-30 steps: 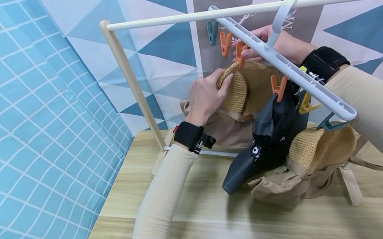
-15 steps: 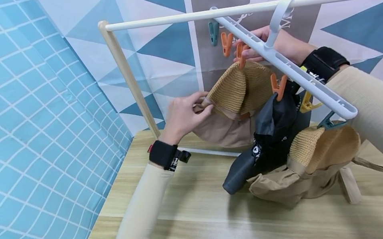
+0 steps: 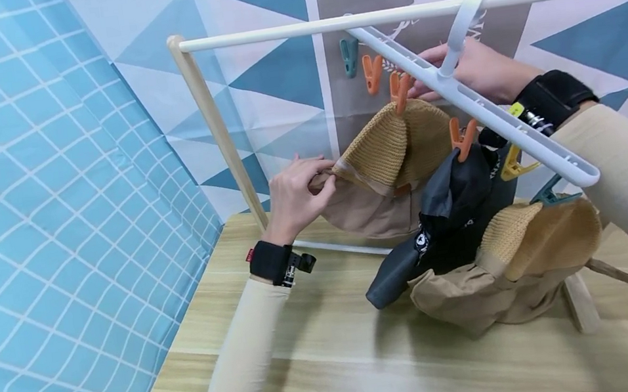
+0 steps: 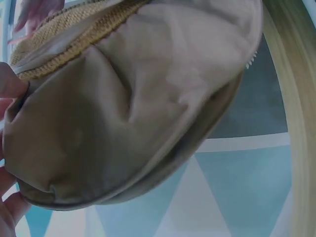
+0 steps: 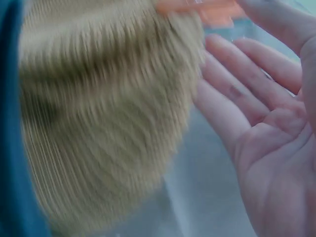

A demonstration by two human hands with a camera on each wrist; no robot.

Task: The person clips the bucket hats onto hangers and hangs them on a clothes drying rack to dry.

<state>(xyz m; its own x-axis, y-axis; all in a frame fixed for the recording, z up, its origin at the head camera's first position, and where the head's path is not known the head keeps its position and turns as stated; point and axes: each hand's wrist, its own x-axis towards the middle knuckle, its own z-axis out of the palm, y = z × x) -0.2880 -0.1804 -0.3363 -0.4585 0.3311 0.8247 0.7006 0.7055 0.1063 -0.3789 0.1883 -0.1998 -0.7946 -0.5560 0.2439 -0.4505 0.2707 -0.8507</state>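
Observation:
A tan sun hat (image 3: pixel 363 209) with a woven straw part hangs from an orange clothespin (image 3: pixel 399 93) on a pale blue clip hanger (image 3: pixel 474 99). My left hand (image 3: pixel 297 195) pinches the fabric at its left edge; the left wrist view shows thumb and fingers along the brown cloth (image 4: pixel 148 98). Behind the hanger, my right hand (image 3: pixel 476 72) is beside that clothespin. Its fingers extend loosely past the straw weave (image 5: pixel 113 108) in the right wrist view, palm visible, nothing gripped.
On the same hanger, another orange clothespin (image 3: pixel 463 138) holds a black hat (image 3: pixel 452 204), and a teal one (image 3: pixel 553 192) a second tan hat (image 3: pixel 482 296). The hanger hooks over a white rail (image 3: pixel 292 30) with wooden legs (image 3: pixel 218 129) on a wood-grain table (image 3: pixel 314 381).
My left hand has moved from the straw part down and left to the fabric edge. My right hand has drawn back slightly to the right from the orange clothespin.

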